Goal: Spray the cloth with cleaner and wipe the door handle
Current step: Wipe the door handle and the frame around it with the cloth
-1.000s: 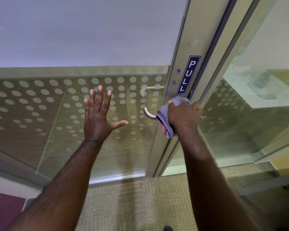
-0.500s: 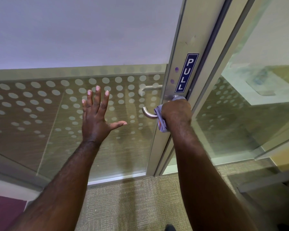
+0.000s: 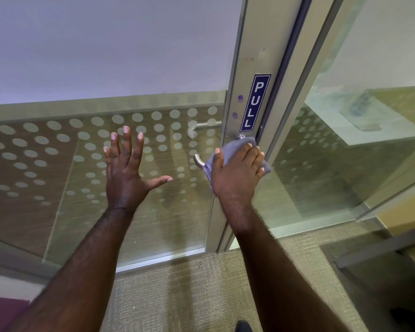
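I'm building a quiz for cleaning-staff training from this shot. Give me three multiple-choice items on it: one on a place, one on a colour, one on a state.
1. Where is the cloth?
A. on the carpet
B. over the door handle, under the right hand
C. in the left hand

2. What colour is the PULL sign?
A. red with black letters
B. green with yellow letters
C. dark blue with white letters

3. How is the left hand?
A. open, fingers spread, holding nothing
C. closed on a spray bottle
B. clenched in a fist

Answers: 1 B, the grey cloth is pressed on the handle by the right hand; 2 C, white letters on dark blue; 3 A, its fingers are splayed in front of the dotted glass.
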### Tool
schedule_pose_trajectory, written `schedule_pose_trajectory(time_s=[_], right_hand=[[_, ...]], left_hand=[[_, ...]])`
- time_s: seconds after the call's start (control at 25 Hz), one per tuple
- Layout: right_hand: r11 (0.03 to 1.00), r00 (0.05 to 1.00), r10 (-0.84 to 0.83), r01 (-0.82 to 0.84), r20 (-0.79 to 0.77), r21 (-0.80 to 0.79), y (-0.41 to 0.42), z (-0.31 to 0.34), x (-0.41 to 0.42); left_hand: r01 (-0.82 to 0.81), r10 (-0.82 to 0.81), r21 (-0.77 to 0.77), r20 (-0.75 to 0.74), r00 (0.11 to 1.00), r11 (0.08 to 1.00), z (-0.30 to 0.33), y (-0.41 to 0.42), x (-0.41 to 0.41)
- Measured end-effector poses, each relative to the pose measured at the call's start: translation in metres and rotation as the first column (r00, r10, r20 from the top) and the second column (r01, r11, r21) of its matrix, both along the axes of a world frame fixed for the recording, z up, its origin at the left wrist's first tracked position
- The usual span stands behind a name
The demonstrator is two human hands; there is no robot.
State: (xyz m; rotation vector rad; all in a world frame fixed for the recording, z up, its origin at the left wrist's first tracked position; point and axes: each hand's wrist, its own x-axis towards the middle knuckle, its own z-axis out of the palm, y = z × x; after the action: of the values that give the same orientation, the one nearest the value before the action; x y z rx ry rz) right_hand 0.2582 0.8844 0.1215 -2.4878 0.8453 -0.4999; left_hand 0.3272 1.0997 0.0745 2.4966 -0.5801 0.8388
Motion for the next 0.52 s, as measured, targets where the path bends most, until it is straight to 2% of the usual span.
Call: schedule_pose_trajectory(time_s=[0.08, 0.24, 0.36, 0.52], right_hand=[[0.995, 0.998, 0.055, -0.052, 0.038, -0.079, 0.002, -0.006, -0.01], [0.91, 0.952, 0.305, -0.302, -0.035, -0.284, 0.031, -0.019, -0.018], [0.87, 0.928, 0.371, -0.356, -0.02, -0.341, 0.038, -0.022, -0.004], [0.722, 0.856, 0.513, -0.466, -0.054, -0.511, 0.003, -0.029, -0.002]], left_hand=[[0.001, -0.001, 0.007, 0.0, 1.0, 1.0, 0.0, 0.0, 0.0], [-0.002, 0.002, 0.007, -0.002, 1.0, 1.0, 0.001, 0.001, -0.001], [-0.001, 0.001, 0.01, 0.005, 1.0, 1.0, 0.0, 0.002, -0.001], [-0.019, 0.019, 0.002, 0.011, 1.0, 1.0, -0.001, 0.0, 0.001]])
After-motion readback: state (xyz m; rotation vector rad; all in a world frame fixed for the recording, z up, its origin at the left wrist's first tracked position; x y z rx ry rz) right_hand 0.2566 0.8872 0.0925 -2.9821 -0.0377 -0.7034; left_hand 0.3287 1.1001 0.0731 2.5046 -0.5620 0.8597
